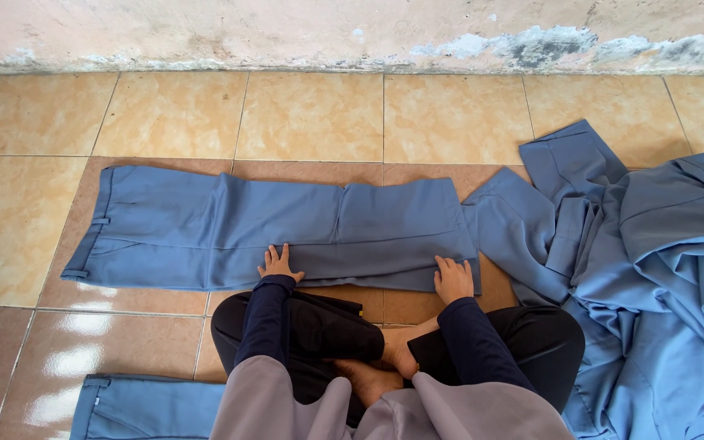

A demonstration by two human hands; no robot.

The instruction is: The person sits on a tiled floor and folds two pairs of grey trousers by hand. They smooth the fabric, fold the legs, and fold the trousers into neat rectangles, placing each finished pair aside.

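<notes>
On tiled floor (311, 114), ahead of crossed legs: blue trousers (230, 228) laid flat, folded leg on leg. Long axis runs left-right, parallel to wall; waistband at left end, cuffs at right. Left hand (277, 264) flat on near edge around middle, fingers spread. Right hand (453, 279) flat on near right corner, fingers loosely together, pressing cloth. Neither pinches anything. Heap of blue garments (653, 244) to right, touching cuff end. Another folded blue piece (148, 407) at lower left.

Bare tiled floor (311, 114) lies open between the flat blue trousers (270, 224) and the wall (205, 33). To the right, a heap of blue clothes (653, 244) crowds the floor; another folded garment (148, 407) blocks the near left.
</notes>
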